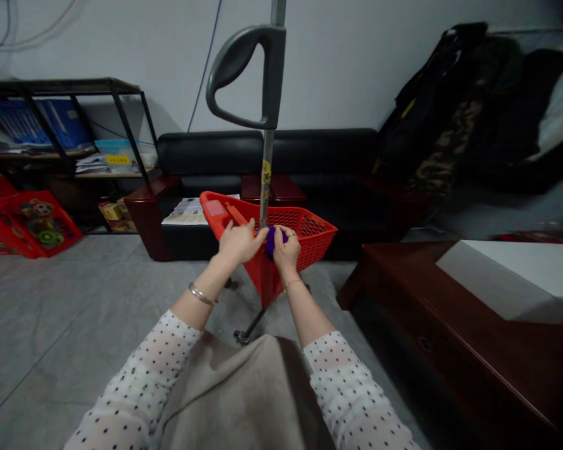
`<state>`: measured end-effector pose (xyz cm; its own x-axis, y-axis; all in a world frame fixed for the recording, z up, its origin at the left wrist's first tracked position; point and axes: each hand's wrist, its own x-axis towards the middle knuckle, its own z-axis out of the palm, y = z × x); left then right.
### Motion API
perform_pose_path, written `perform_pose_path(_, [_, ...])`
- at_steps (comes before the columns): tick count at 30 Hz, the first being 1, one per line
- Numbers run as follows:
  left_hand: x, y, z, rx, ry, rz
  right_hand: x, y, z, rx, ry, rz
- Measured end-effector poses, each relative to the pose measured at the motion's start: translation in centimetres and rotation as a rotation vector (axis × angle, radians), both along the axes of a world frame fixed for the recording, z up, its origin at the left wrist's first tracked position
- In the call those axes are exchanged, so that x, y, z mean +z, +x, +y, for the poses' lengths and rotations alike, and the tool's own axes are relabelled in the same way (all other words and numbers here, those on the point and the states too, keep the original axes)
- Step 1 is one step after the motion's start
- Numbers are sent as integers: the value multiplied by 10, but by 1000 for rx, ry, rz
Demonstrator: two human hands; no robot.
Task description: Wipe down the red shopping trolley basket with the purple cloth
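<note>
A red plastic shopping basket on a wheeled stand is right in front of me. A metal pole rises from its near corner, with a grey loop handle fixed higher up. My left hand closes around the pole's foot at the basket's corner; its thumb crosses in front and its other fingers are partly hidden. In my right hand a bunched purple cloth is pinched against the pole and corner, close to my left thumb.
Behind the basket stands a black sofa with a newspaper on it. A dark wooden table is at right, bearing a white box. To the left are a shelf rack and red boxes. Clothes hang at right.
</note>
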<state>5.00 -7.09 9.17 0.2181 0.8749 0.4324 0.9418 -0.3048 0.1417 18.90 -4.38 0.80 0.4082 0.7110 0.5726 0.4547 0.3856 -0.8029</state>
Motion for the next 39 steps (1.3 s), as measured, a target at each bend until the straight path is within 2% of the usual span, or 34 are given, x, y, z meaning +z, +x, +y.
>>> perform_pose_path(2, [8,-24,10,-34,12,-61,-1,4,-3,42,6,58])
perform_pose_path(4, [11,-43,18,-16,-73,-118,0,4,-4,68,13,110])
perform_pose_path(6, [12,-49,21,-34,-150,-135,1,1,-6,73,9,153])
perform_pose_path(9, [11,-37,12,-16,-177,-161,5,-4,-12,49,-13,215])
perform_pose_path(12, [8,-10,-7,33,-147,-196,10,-2,-23,-11,-31,269])
perform_pose_path(16, [4,30,-36,112,-104,-204,14,14,-44,-120,-58,355])
perform_pose_path(18, [5,40,-45,85,-117,-186,17,26,-55,-164,-60,404])
perform_pose_path(21, [13,23,-41,-7,-89,-145,28,41,-74,-202,-35,504])
perform_pose_path(23, [19,-5,-30,52,-8,-132,39,47,-88,-211,-1,535])
perform_pose_path(25, [22,-33,-18,143,-45,-104,48,49,-101,-204,18,457])
perform_pose_path(28, [20,-56,-10,127,-127,-96,56,48,-120,-165,19,173])
perform_pose_path(34, [17,-42,-25,165,-112,-2,53,46,-141,-128,82,-238])
perform_pose_path(39, [16,-26,-41,185,-84,3,66,45,-148,-134,92,-561])
